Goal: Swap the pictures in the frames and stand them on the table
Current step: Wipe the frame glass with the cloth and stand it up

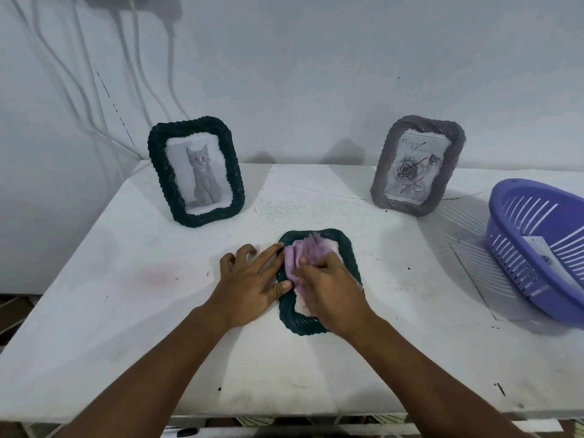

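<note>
A dark green woven frame (319,324) lies flat on the white table (126,311), near the middle. My right hand (331,289) presses a crumpled purple cloth (300,257) onto the frame's face. My left hand (252,279) steadies the frame's left edge, thumb and fingers touching the rim. A second dark green frame (196,172) with a grey cat picture stands at the back left. At the back right stands a grey frame (417,165) holding a rose picture.
A purple slatted plastic basket (537,245) with a paper inside sits at the right edge, on a flat white sheet. White cables (94,90) hang down the wall at the left. The table's front edge runs just below my forearms.
</note>
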Action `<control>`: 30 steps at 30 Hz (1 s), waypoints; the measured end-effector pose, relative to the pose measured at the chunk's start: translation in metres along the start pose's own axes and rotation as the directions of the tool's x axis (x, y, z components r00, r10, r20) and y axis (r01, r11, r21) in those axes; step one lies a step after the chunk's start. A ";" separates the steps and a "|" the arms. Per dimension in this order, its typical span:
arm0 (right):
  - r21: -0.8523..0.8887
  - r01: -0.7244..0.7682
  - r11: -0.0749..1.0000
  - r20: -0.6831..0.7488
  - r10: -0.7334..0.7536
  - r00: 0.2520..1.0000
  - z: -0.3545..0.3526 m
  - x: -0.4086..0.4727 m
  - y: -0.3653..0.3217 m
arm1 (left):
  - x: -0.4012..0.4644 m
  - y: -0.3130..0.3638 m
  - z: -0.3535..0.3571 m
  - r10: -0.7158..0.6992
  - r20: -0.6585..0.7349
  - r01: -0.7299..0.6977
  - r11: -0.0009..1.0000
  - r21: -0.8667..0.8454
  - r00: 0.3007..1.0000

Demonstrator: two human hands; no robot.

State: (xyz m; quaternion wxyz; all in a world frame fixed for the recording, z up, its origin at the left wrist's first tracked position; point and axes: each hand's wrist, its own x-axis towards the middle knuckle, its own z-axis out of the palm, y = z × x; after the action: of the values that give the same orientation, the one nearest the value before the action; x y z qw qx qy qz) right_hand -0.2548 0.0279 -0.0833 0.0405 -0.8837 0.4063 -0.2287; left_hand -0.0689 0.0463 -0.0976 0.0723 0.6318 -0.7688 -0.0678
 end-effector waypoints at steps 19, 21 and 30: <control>-0.134 -0.261 0.956 0.047 0.269 0.962 -0.026 0.021 0.020 | 0.004 -0.003 0.001 -0.001 0.033 0.001 1.000 0.015 0.999; -0.080 -0.284 0.955 0.079 0.290 0.954 -0.017 0.029 0.017 | 0.004 -0.003 0.002 -0.003 0.031 0.002 1.000 0.021 1.000; 0.075 0.041 0.996 -0.069 -0.036 0.997 -0.019 0.008 -0.012 | 0.002 -0.002 0.002 0.018 -0.004 -0.018 0.999 0.031 1.000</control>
State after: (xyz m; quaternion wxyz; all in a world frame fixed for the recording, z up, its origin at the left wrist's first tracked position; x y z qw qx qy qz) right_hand -0.2506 0.0323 -0.0607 0.0562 -0.8810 0.3812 -0.2744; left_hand -0.0673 0.0442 -0.0997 0.0649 0.6260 -0.7752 -0.0540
